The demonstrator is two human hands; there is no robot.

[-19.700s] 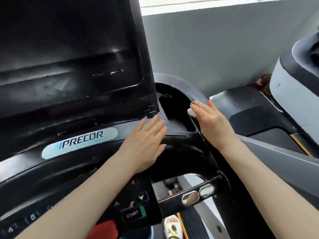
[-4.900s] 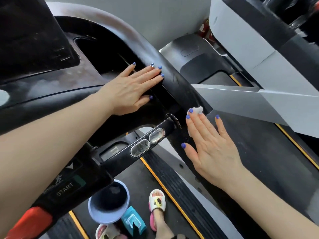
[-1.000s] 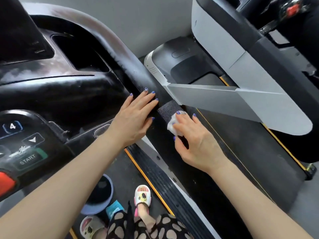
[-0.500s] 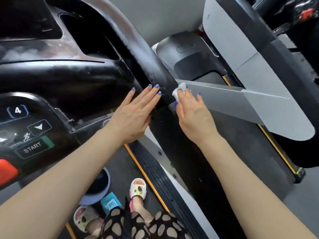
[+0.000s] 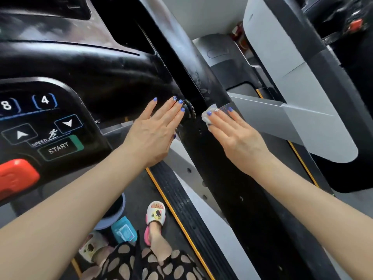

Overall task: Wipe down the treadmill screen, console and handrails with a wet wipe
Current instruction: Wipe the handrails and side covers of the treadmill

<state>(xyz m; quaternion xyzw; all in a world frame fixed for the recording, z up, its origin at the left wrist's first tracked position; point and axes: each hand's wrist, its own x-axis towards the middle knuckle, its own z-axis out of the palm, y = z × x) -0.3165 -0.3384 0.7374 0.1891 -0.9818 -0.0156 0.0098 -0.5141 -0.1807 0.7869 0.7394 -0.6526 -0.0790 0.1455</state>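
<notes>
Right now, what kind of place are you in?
Probably a gym: a black treadmill console with a START button, its ribbed black running belt edge, and a second grey-and-black exercise machine standing alongside.

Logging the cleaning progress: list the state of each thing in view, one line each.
Left hand: flat, fingers straight, resting on the console side.
Right hand: fingers straight, pressing the wet wipe onto the handrail.
Wet wipe: bunched, under the right fingertips.
Handrail: black, being wiped.
Console: glossy, smeary.
Wipe packet: lying on the treadmill deck.
</notes>
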